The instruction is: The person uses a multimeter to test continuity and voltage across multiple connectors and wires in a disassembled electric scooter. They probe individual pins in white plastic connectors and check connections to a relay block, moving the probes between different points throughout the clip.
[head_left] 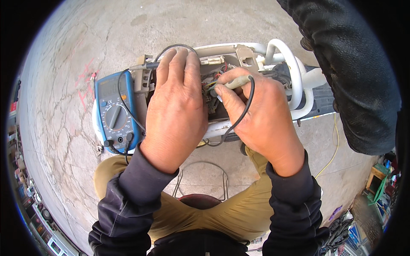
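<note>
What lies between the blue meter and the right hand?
In the head view, the left hand lies between the meter and right hand, with wires between both hands.

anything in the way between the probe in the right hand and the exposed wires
Nothing visible: the pale grey probe in the right hand reaches right up to the wires. The left hand lies left of that path, not across it. Whether the tip touches a wire is too small to tell.
</note>
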Demonstrator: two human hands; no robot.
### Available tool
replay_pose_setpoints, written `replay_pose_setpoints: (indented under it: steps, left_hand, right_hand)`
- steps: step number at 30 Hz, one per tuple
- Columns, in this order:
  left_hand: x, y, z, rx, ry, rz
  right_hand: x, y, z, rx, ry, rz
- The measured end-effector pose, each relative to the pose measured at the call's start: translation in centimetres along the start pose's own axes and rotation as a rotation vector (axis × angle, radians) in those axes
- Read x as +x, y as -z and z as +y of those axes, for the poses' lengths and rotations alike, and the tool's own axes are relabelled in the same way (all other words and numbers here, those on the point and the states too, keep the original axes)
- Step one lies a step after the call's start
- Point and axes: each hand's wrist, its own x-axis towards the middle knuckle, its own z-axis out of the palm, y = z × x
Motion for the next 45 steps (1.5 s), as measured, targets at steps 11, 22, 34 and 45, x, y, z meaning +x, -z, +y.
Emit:
replay_pose_setpoints:
  steps: [11,22,34,45]
  left_hand:
    - [0.0,0.1,0.1,0.091,-0.012,-0.008]
    - [0.0,-0.4,0.2,0.150,0.054,-0.053]
    - [-0.4,-1.4,0.2,0.099,0.063,-0.023]
    - [-0.2,-1.1,0.3,0.080,0.072,-0.015]
  right_hand:
    - [-0.3,-0.4,-1.2,-0.038,-0.028,0.014]
    - [-1.6,-0.7,-1.6,-0.026,0.006,0.006]
    - [-1.0,-1.0,-0.3,0.015,-0.153,0.058]
    - [-1.2,-1.1,-1.8,-0.035,-0.022,0.045]
